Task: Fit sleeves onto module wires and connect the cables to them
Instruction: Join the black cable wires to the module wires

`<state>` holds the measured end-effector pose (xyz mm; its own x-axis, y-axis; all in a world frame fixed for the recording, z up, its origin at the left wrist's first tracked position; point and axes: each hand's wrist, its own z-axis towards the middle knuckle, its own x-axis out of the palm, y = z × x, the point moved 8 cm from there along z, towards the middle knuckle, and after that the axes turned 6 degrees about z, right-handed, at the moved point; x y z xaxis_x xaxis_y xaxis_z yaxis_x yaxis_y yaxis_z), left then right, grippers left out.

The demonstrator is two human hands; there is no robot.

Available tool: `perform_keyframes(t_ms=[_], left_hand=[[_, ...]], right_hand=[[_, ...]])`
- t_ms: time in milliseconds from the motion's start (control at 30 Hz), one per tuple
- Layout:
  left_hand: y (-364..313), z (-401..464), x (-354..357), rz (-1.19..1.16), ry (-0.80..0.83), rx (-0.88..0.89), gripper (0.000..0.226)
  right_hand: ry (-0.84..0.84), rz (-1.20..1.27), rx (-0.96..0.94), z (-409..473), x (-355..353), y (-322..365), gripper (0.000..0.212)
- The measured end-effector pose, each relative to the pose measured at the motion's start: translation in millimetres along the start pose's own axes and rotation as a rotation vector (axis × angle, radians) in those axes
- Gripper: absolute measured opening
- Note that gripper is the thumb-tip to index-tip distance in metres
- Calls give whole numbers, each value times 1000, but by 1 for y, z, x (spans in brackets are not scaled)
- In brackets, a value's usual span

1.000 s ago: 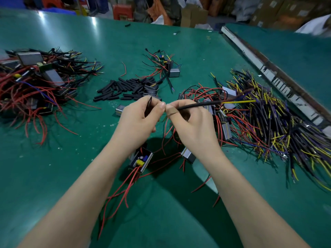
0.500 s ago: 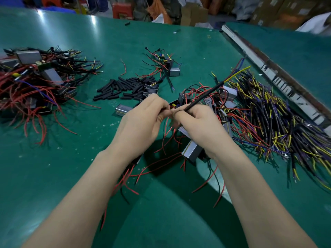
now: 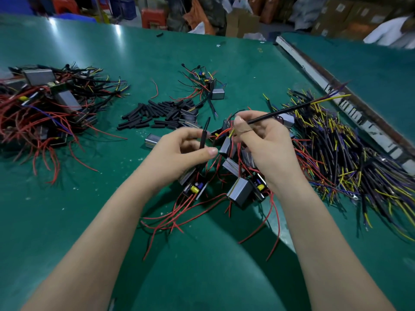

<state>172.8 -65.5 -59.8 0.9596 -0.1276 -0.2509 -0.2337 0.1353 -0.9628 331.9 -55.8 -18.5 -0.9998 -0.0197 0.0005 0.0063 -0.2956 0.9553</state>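
My left hand (image 3: 179, 153) pinches a black sleeve (image 3: 204, 133) between thumb and fingers, holding it nearly upright above the bench (image 3: 89, 221). My right hand (image 3: 265, 149) is curled round a black cable (image 3: 280, 113) that runs up and to the right, its yellow and purple ends fanned out over the cable pile (image 3: 350, 158) at my right. The two hands are apart, with red module wires (image 3: 224, 132) showing between them. An open module (image 3: 195, 187) with a yellow part lies under my left wrist, and more grey modules (image 3: 239, 191) sit under my right. Loose black sleeves (image 3: 157, 115) lie heaped further back, and a red-wired heap (image 3: 42, 108) sits far left.
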Motion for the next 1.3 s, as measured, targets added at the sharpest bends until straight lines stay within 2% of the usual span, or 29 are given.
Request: perform_keyframes(t_ms=[100,200,400,533,667,800,933,1167,1300], left_hand=[[-1,-3,11,5,80,-8,11],[-6,-3,6,-3,14,36,22],[-14,-4,-5,-94,-150,115,18],[-22,-7,-15,153,-255,238,15],[-38,-12,-9,386,-288,394,15],[-38,-12,-14,321,-327,377,17],[-36,-12,-13,291,-313,360,20],[-37,-14,-13,307,-342,383,8],[-38,-14,-14,311,-362,388,9]], right_hand=[[9,46,-32,-1,2,3,11],[-2,68,-46,-1,2,4,12],[59,-6,-128,-2,5,11,20],[102,-50,-174,-4,9,13,22],[173,-122,-167,-6,19,8,18],[170,-79,-141,-6,20,9,7],[108,-64,-90,-4,14,4,14],[193,-196,-198,-8,22,8,7],[162,-138,-174,-7,20,6,8]])
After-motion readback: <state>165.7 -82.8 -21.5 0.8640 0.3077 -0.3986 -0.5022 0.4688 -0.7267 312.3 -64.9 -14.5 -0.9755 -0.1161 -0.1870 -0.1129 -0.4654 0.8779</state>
